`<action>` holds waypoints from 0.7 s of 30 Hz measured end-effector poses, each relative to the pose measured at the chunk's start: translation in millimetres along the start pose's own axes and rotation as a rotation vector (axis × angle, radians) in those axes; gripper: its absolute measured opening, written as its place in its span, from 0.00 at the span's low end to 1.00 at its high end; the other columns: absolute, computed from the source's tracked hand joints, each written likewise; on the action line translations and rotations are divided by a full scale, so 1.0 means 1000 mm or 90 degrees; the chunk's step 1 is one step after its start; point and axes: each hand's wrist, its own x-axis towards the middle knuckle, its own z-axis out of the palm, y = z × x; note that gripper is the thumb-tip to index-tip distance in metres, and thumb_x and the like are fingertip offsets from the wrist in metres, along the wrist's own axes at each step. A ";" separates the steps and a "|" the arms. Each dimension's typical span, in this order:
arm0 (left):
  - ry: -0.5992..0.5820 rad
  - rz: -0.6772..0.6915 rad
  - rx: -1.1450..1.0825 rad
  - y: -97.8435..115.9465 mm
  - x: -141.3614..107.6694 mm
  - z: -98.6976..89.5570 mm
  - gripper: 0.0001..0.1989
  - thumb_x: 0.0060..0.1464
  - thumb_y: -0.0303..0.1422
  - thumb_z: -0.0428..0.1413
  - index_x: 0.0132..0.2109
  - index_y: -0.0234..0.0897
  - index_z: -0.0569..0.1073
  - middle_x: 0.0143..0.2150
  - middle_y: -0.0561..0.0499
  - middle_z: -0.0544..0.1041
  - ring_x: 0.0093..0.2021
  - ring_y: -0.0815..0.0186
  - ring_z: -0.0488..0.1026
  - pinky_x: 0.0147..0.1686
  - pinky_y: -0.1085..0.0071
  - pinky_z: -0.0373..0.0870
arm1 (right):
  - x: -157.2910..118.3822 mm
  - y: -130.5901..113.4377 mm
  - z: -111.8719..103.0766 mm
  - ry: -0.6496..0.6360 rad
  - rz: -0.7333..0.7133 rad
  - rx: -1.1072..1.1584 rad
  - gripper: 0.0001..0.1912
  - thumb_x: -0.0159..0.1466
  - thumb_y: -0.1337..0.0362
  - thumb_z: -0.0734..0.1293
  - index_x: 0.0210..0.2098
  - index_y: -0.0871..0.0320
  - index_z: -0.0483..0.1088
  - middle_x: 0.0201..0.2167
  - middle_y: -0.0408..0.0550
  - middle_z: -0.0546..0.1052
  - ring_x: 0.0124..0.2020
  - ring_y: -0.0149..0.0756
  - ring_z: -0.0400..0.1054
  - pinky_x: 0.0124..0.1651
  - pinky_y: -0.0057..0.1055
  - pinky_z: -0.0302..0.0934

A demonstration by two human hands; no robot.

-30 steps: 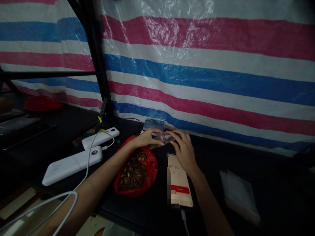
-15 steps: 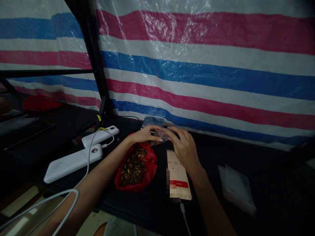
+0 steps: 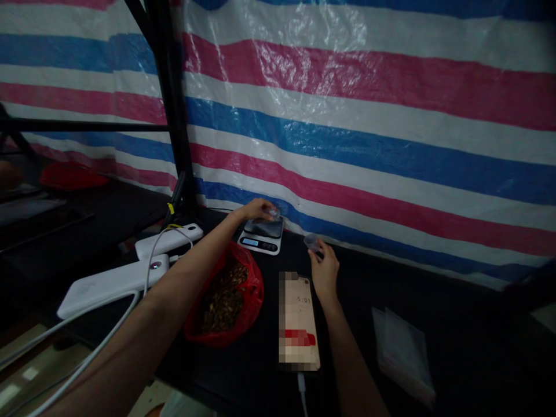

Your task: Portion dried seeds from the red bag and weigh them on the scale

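At the back of the table, my left hand point(image 3: 256, 208) is closed on a small clear plastic bag point(image 3: 273, 212) above the dark plate of a white digital scale point(image 3: 266, 245). Whether the bag rests on the plate I cannot tell. My right hand point(image 3: 325, 269) grips a small translucent cup point(image 3: 311, 241) between thumb and fingers, right of the scale. Under my left forearm, a red plastic bag point(image 3: 253, 289) stands open with brown, seed-like pieces point(image 3: 223, 298) inside. A lit phone point(image 3: 304, 318) lies by my right wrist.
Two white power banks point(image 3: 115, 284) with cables lie on the left. A stack of clear flat bags point(image 3: 403, 353) is on the right of the black table. A striped plastic sheet point(image 3: 347, 127) hangs behind, with a black metal post point(image 3: 171, 104) at the left.
My hands, together at the clear bag before, are now apart. The left has moved back over the scale with the bag. The right shows a small cup, and the view has shifted slightly.
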 end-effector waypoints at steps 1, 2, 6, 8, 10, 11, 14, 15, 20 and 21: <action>-0.015 -0.009 0.039 -0.007 0.005 0.002 0.21 0.34 0.33 0.63 0.40 0.30 0.75 0.30 0.51 0.76 0.32 0.65 0.70 0.34 0.75 0.63 | 0.001 0.005 0.001 -0.005 0.011 -0.007 0.19 0.55 0.64 0.61 0.46 0.63 0.66 0.43 0.57 0.69 0.41 0.39 0.67 0.38 0.37 0.68; -0.036 -0.016 0.072 -0.012 0.008 0.005 0.22 0.35 0.34 0.62 0.41 0.30 0.75 0.32 0.50 0.76 0.34 0.64 0.71 0.36 0.74 0.63 | 0.002 0.009 0.002 -0.011 0.020 -0.010 0.19 0.55 0.64 0.61 0.45 0.63 0.66 0.43 0.57 0.69 0.40 0.39 0.68 0.38 0.37 0.68; -0.083 -0.020 0.146 -0.017 0.007 0.012 0.31 0.37 0.39 0.61 0.51 0.32 0.68 0.47 0.44 0.72 0.47 0.58 0.67 0.46 0.68 0.61 | 0.002 0.017 0.005 -0.048 0.035 -0.003 0.18 0.54 0.66 0.61 0.45 0.62 0.66 0.42 0.56 0.70 0.41 0.40 0.68 0.39 0.38 0.67; -0.027 -0.007 0.165 -0.008 -0.004 0.011 0.35 0.38 0.42 0.60 0.55 0.33 0.64 0.54 0.43 0.66 0.54 0.55 0.60 0.53 0.64 0.55 | 0.000 0.017 0.006 -0.064 0.022 -0.040 0.18 0.55 0.66 0.60 0.45 0.62 0.65 0.43 0.56 0.70 0.43 0.40 0.66 0.43 0.39 0.64; 0.050 0.012 0.154 0.003 -0.021 0.003 0.32 0.45 0.45 0.54 0.56 0.35 0.62 0.57 0.43 0.61 0.58 0.56 0.54 0.56 0.62 0.50 | -0.001 0.015 0.007 -0.074 0.007 -0.105 0.18 0.56 0.65 0.58 0.46 0.62 0.64 0.44 0.57 0.69 0.45 0.42 0.65 0.46 0.41 0.60; 0.084 0.020 0.129 0.008 -0.033 -0.003 0.29 0.50 0.46 0.49 0.56 0.35 0.62 0.58 0.44 0.61 0.58 0.58 0.54 0.57 0.63 0.48 | -0.002 0.014 0.008 -0.076 0.005 -0.137 0.19 0.57 0.65 0.58 0.48 0.62 0.62 0.44 0.57 0.69 0.45 0.42 0.64 0.47 0.41 0.59; 0.135 0.008 0.025 0.014 -0.075 -0.021 0.26 0.57 0.46 0.38 0.54 0.35 0.64 0.56 0.46 0.64 0.57 0.62 0.57 0.58 0.66 0.48 | -0.004 0.011 0.009 -0.082 0.020 -0.197 0.25 0.59 0.63 0.55 0.55 0.64 0.55 0.44 0.58 0.68 0.45 0.43 0.64 0.47 0.42 0.57; 0.134 -0.001 -0.010 0.013 -0.089 -0.025 0.26 0.57 0.47 0.37 0.52 0.35 0.65 0.55 0.47 0.65 0.56 0.62 0.58 0.58 0.66 0.49 | -0.005 0.011 0.010 -0.088 0.025 -0.214 0.25 0.60 0.63 0.54 0.56 0.63 0.53 0.44 0.58 0.68 0.45 0.44 0.64 0.46 0.42 0.56; 0.166 -0.070 -0.181 -0.009 -0.141 -0.022 0.30 0.55 0.50 0.37 0.46 0.30 0.70 0.48 0.43 0.71 0.50 0.58 0.66 0.52 0.63 0.58 | -0.008 0.009 0.010 -0.125 -0.004 -0.293 0.20 0.59 0.61 0.56 0.51 0.57 0.61 0.43 0.53 0.70 0.47 0.45 0.62 0.47 0.42 0.52; 0.163 -0.088 -0.203 -0.011 -0.147 -0.019 0.30 0.55 0.50 0.37 0.45 0.30 0.70 0.48 0.42 0.72 0.49 0.58 0.66 0.50 0.62 0.60 | -0.009 0.008 0.010 -0.122 -0.007 -0.297 0.20 0.59 0.61 0.56 0.50 0.56 0.61 0.43 0.51 0.70 0.46 0.44 0.62 0.47 0.42 0.51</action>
